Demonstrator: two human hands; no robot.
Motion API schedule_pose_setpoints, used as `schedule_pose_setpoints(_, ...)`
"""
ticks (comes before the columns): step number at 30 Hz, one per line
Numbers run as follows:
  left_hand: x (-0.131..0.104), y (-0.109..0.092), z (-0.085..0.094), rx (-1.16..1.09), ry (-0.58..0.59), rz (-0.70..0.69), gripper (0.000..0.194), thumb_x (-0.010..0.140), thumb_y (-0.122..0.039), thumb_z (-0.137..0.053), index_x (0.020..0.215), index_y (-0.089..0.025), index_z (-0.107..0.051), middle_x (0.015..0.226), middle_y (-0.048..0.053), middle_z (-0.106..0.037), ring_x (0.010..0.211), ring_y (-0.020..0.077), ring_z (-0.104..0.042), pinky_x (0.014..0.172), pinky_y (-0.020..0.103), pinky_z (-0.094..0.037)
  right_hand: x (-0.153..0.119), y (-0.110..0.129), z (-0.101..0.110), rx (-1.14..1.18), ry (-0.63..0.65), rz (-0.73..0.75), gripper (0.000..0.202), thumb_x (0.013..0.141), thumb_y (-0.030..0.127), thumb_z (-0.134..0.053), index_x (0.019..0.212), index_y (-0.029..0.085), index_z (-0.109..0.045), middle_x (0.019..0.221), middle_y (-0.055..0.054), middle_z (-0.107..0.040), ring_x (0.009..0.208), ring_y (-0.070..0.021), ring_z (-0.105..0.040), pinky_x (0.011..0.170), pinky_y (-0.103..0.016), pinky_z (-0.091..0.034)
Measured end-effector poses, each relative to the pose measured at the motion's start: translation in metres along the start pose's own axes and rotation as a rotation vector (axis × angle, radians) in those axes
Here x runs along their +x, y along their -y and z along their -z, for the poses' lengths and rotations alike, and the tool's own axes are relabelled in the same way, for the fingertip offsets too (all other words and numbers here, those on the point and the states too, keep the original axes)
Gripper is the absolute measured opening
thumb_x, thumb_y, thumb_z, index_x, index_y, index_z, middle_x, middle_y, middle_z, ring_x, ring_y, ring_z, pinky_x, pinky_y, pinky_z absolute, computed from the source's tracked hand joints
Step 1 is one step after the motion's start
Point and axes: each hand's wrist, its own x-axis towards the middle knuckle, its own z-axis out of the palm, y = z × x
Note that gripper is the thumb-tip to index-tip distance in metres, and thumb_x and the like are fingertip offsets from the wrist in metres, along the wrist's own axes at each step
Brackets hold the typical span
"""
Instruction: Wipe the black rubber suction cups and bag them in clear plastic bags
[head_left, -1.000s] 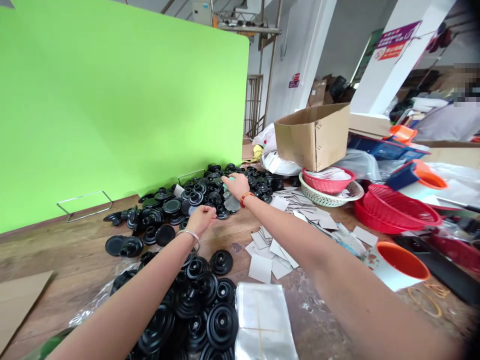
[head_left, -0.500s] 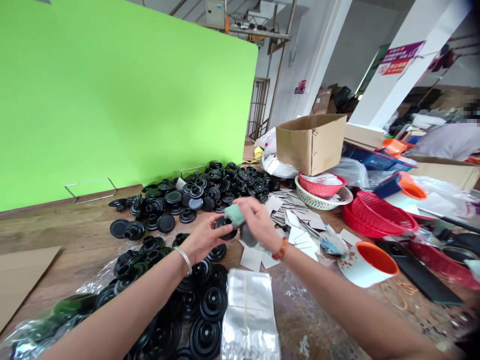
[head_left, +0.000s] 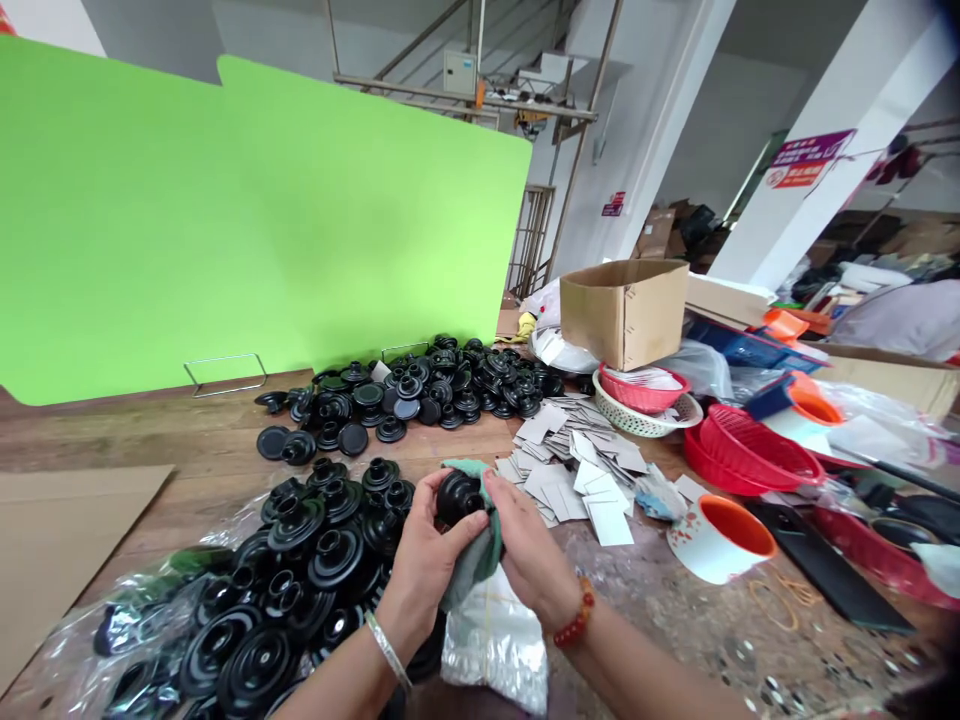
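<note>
**Hands wiping a black rubber part, bottom centre of frame**

Hands meeting just below the middle of the picture. Left hand (head_left: 424,560), silver bangle on the wrist, curled around a black rubber cap (head_left: 459,495), fingers wrapped over its left side and thumb up near the top. Right hand (head_left: 529,550), red bead bracelet on the wrist, closed on a greenish-grey cloth (head_left: 474,548) and pressing it against the right side of the same cap. So both hands shut, neither spread, cap held between them with the cloth draped under and behind it.

Directly below the hands, a stack of clear plastic bags (head_left: 495,640) lying flat on the wooden table (head_left: 187,450). Lower left of the frame: big heap of black caps (head_left: 300,570) partly sitting on crinkled plastic film. Further back, centre of frame, a second pile of black caps (head_left: 420,390) against the bright green board (head_left: 262,220) filling the upper left.

Right of the hands, loose scatter of white paper squares (head_left: 577,470), then a white cup with an orange inside (head_left: 718,538) near the lower right. Behind those, red baskets (head_left: 750,450), a white basket (head_left: 637,415) with a pink one nested in it, and an open cardboard box (head_left: 626,310) right of centre. Flat piece of cardboard (head_left: 60,540) at the left edge.
</note>
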Motion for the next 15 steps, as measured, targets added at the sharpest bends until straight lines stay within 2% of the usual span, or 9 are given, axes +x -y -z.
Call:
schedule_pose_setpoints(4, 0.01, -0.021, 0.012, 0.046, 0.04, -0.051, 0.05, 0.07, -0.029, -0.074, 0.113, -0.021, -0.049, 0.11, 0.006, -0.066, 0.101, 0.0204, -0.061, 0.09, 0.032, -0.047, 0.001, 0.0, 0.007, -0.029, 0.151, -0.23, 0.045, 0.08, 0.056, -0.056, 0.089, 0.014, -0.067, 0.077, -0.007, -0.07, 0.073, -0.0217, -0.065, 0.065, -0.031, -0.051)
schedule_pose_setpoints(5, 0.017, -0.028, 0.019, 0.106, 0.025, -0.08, 0.052, 0.071, -0.031, -0.072, 0.116, -0.021, -0.047, 0.112, 0.007, -0.066, 0.102, 0.0201, -0.062, 0.09, 0.032, -0.047, 0.005, 0.001, 0.012, -0.109, 0.191, -0.243, 0.045, 0.082, 0.056, -0.054, 0.089, 0.014, -0.067, 0.075, -0.007, -0.07, 0.07, -0.021, -0.065, 0.064, -0.031, -0.051)
schedule_pose_setpoints(7, 0.035, -0.041, 0.035, 0.35, -0.012, -0.129, 0.057, 0.075, -0.039, -0.065, 0.124, -0.022, -0.04, 0.119, 0.008, -0.063, 0.106, 0.0205, -0.061, 0.09, 0.033, -0.047, 0.018, 0.003, 0.024, -0.449, 0.228, -0.165, 0.042, 0.085, 0.052, -0.049, 0.086, 0.015, -0.068, 0.076, -0.006, -0.071, 0.069, -0.0198, -0.066, 0.063, -0.029, -0.051)
schedule_pose_setpoints(8, 0.045, -0.045, 0.043, 0.552, 0.013, -0.117, 0.06, 0.078, -0.043, -0.059, 0.128, -0.021, -0.036, 0.118, 0.008, -0.064, 0.106, 0.0205, -0.061, 0.089, 0.033, -0.047, 0.028, 0.006, 0.031, -0.656, 0.203, -0.093, 0.038, 0.085, 0.048, -0.049, 0.086, 0.016, -0.068, 0.078, -0.005, -0.071, 0.071, -0.0196, -0.066, 0.064, -0.028, -0.05)
schedule_pose_setpoints(10, 0.065, -0.049, 0.058, 0.698, 0.076, -0.055, 0.061, 0.07, -0.044, -0.066, 0.121, -0.016, -0.046, 0.106, 0.01, -0.068, 0.099, 0.0257, -0.063, 0.086, 0.038, -0.048, 0.056, 0.013, 0.047, -1.016, 0.072, 0.044, 0.027, 0.082, 0.036, -0.054, 0.093, 0.016, -0.068, 0.084, -0.006, -0.072, 0.078, -0.0205, -0.066, 0.068, -0.028, -0.05)
schedule_pose_setpoints(11, 0.074, -0.049, 0.064, 0.76, 0.116, -0.031, 0.059, 0.064, -0.041, -0.07, 0.115, -0.016, -0.053, 0.102, 0.009, -0.069, 0.096, 0.0278, -0.064, 0.086, 0.039, -0.047, 0.074, 0.017, 0.055, -1.087, 0.012, 0.069, 0.029, 0.079, 0.028, -0.058, 0.105, 0.016, -0.066, 0.091, -0.007, -0.071, 0.084, -0.0216, -0.066, 0.073, -0.029, -0.049)
schedule_pose_setpoints(13, 0.088, -0.046, 0.07, 0.852, 0.199, 0.004, 0.052, 0.055, -0.035, -0.076, 0.101, -0.016, -0.063, 0.094, 0.007, -0.071, 0.093, 0.0306, -0.064, 0.086, 0.04, -0.046, 0.111, 0.025, 0.069, -1.196, -0.081, 0.089, 0.047, 0.078, 0.019, -0.059, 0.125, 0.017, -0.055, 0.105, -0.01, -0.069, 0.095, -0.0241, -0.064, 0.083, -0.032, -0.047)
schedule_pose_setpoints(15, 0.098, -0.041, 0.073, 0.93, 0.292, 0.037, 0.039, 0.053, -0.032, -0.075, 0.089, -0.017, -0.069, 0.085, 0.004, -0.073, 0.089, 0.0309, -0.065, 0.083, 0.038, -0.046, 0.148, 0.031, 0.079, -1.295, -0.149, 0.095, 0.049, 0.081, 0.017, -0.061, 0.129, 0.019, -0.051, 0.116, -0.011, -0.064, 0.105, -0.0258, -0.061, 0.089, -0.035, -0.046)
